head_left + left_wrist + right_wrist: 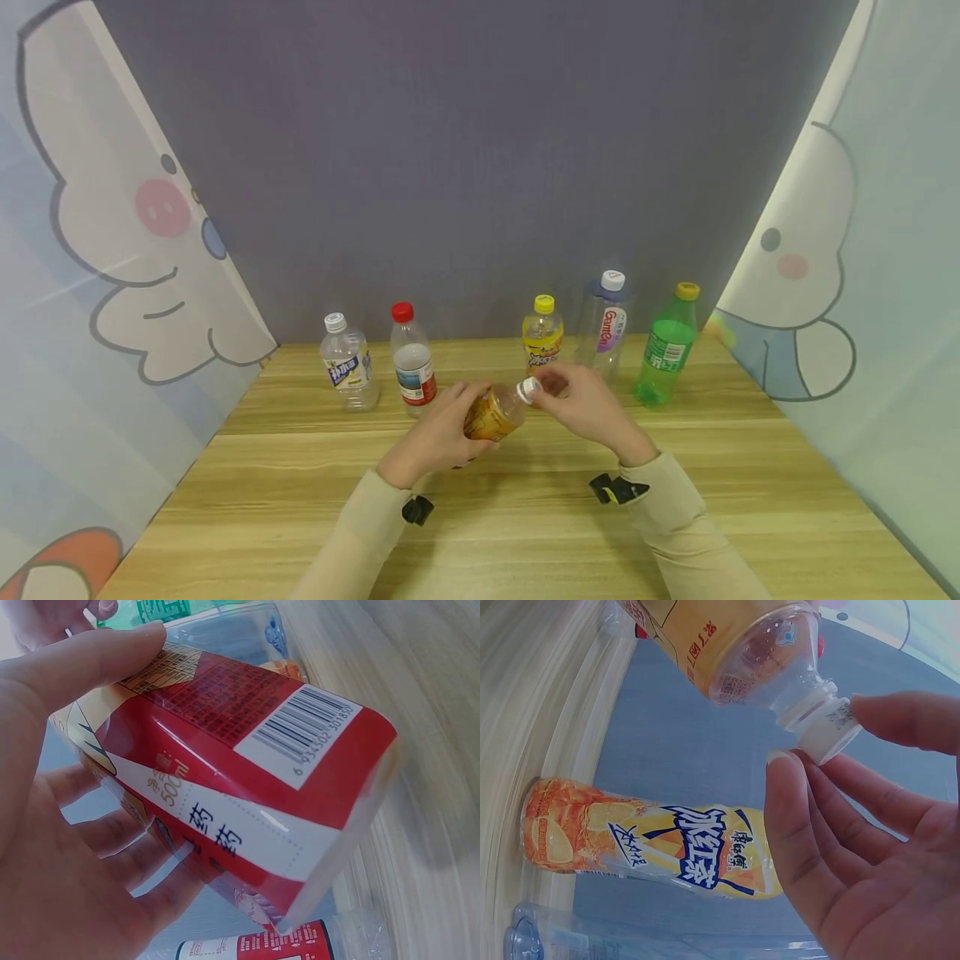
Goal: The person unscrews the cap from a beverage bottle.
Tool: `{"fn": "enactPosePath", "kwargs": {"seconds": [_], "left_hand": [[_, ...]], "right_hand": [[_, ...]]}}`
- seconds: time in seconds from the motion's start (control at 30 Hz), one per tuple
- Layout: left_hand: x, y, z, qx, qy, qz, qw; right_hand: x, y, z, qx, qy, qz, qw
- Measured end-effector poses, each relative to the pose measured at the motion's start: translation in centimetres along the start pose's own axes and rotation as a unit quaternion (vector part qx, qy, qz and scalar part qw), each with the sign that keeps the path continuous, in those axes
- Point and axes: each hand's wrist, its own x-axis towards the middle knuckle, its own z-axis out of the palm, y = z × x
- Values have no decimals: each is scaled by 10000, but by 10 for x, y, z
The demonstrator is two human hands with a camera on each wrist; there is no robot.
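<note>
Grey backdrop up at twelve o'clock, striped wooden tabletop running down to six, and right in the middle we have the tilted bottle, held over the wood with its neck aimed at about two; left hand at eight to nine, fingers and thumb wrapped round the label; right hand at three, thumb and fingertips pinching the white cap, which sits at the mouth (tight or loose, I can't call it from here).

Good technique for this one, I'd say, is a steady but gentle left grip, since thin plastic may buckle; turn the cap square to the neck's own line, lest the thread bind.

Now the lettering; the left-wrist view gives us a barcode, 6 934502 301850, plus 500ml on red; at one o'clock from the held bottle, the yellow-capped bottle shows 康师傅 and 冰红茶 in the right-wrist view; at two, the tall clear bottle appears to say GanTen; between two and three, the green bottle wears print too fine to read; over at ten, the red-capped bottle, likewise; nearer nine, the white-capped bottle looks like 补水, the rest blurred.
</note>
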Motion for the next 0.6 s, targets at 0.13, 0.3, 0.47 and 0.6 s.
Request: {"fn": "enactPosePath", "kwargs": {"seconds": [0.13,0.3,0.47,0.6], "left_hand": [[0,-1,0,32,27,18,10000],[-1,-2,-1,-73,-14,-100,9999],[-1,-2,-2,-399,-17,-294,9988],[2,-5,0,-626,147,-282,9975]], "right_hand": [[0,1,0,-13,49,-125,9999],[0,2,-1,-10,92,-101,9999],[-2,1,-4,84,82,2,9999],[-2,0,-7,94,141,30,9999]]}}
